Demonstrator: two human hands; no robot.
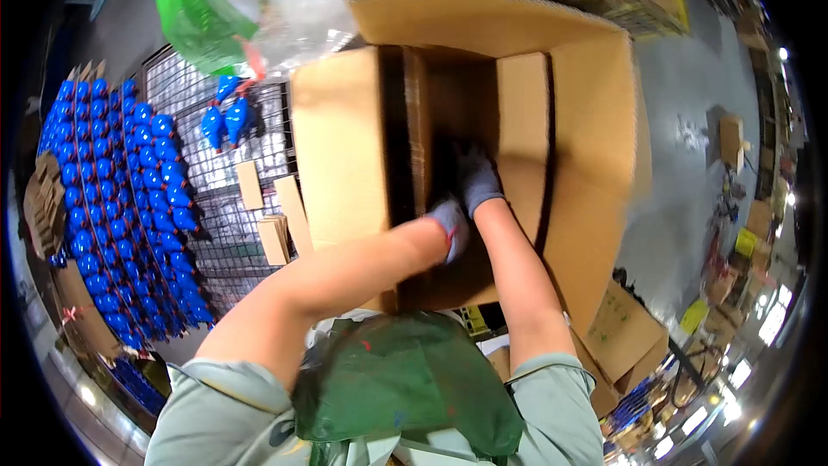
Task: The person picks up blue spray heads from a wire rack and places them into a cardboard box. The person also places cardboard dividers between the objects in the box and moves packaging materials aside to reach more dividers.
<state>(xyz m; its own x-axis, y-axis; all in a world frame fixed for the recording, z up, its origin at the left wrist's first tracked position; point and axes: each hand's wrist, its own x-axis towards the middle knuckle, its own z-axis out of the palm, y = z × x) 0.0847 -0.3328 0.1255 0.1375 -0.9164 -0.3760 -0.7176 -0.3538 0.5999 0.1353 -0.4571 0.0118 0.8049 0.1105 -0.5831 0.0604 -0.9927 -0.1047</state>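
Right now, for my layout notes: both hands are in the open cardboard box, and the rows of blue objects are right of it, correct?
No: the head view shows the rows of blue objects left of the cardboard box; the rest stands.

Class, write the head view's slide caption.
Left hand and right hand, both gloved, reach into an open cardboard box; rows of blue pieces at left.

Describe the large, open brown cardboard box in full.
The large, open brown cardboard box stands mouth-up before the person, apparently of corrugated board. Its left, far and right flaps spread outward; tan board panels show inside at left and right, and its depths are dark. The grey-gloved left hand and grey-gloved right hand reach inside; whether they touch its walls is unclear.
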